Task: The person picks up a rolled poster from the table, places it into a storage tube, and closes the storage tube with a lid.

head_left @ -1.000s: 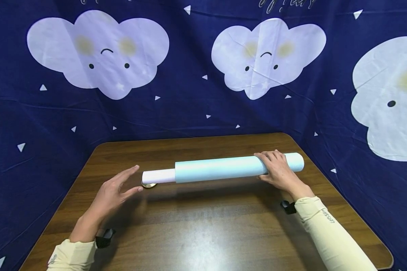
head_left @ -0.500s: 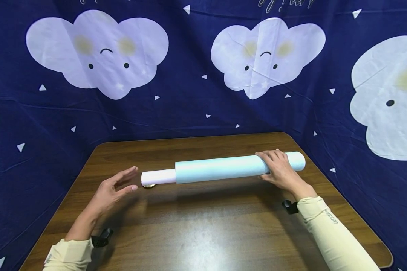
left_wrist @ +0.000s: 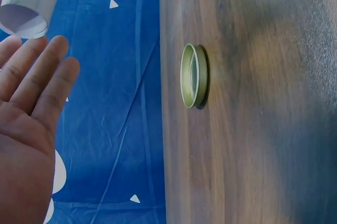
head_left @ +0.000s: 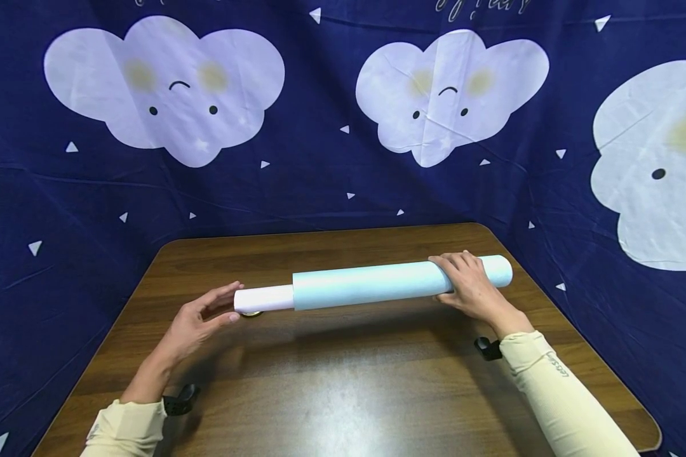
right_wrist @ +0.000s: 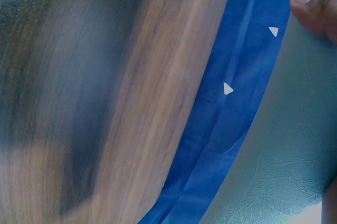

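Note:
A long light-blue tube [head_left: 366, 284] is held level above the table, with a narrower white tube [head_left: 265, 298] sticking out of its left end. My right hand [head_left: 467, 284] grips the blue tube from above near its right end; in the right wrist view its thumb [right_wrist: 316, 13] lies along the blue surface. My left hand [head_left: 197, 320] is at the white tube's free end, fingers loosely extended and thumb apart, fingertips right at the rim. The left wrist view shows that end as hollow. Below it, a gold metal lid [left_wrist: 195, 76] lies on the table, partly hidden in the head view.
The brown wooden table [head_left: 331, 393] has rounded corners. Behind and beside it hangs a dark blue curtain [head_left: 320, 190] printed with white clouds and small triangles. A black strap device [head_left: 181, 401] is on the left wrist, another [head_left: 487, 348] on the right.
My left hand drew back slightly from the white tube's end, then came right again to its rim. The tubes have shifted slightly left; my right hand keeps its grip.

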`<state>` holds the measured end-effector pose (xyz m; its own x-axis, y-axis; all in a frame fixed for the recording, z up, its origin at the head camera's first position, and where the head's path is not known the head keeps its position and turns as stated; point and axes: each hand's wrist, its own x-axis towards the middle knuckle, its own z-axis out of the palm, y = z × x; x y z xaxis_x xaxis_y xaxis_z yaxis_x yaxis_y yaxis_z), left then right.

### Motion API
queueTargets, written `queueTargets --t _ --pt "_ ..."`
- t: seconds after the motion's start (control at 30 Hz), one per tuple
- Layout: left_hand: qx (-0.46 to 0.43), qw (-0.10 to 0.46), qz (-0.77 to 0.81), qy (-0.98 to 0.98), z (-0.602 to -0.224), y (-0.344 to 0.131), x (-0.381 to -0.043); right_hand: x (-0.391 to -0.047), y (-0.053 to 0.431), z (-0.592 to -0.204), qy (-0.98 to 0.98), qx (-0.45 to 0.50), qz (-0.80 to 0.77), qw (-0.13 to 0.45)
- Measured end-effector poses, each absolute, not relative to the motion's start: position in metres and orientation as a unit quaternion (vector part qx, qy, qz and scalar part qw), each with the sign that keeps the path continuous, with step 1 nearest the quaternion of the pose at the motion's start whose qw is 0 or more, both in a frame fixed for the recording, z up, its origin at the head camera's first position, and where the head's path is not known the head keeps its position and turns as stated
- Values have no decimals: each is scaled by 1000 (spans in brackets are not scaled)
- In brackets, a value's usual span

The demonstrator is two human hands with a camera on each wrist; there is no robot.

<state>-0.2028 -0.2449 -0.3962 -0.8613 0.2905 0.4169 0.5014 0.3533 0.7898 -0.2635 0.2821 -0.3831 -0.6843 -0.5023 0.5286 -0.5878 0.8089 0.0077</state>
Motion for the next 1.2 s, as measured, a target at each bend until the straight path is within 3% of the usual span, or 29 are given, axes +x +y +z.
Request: queueTargets --t 1.2 --pt "-256 97 -547 -791 -403 -189 -217 -267 280 -389 -909 306 84 272"
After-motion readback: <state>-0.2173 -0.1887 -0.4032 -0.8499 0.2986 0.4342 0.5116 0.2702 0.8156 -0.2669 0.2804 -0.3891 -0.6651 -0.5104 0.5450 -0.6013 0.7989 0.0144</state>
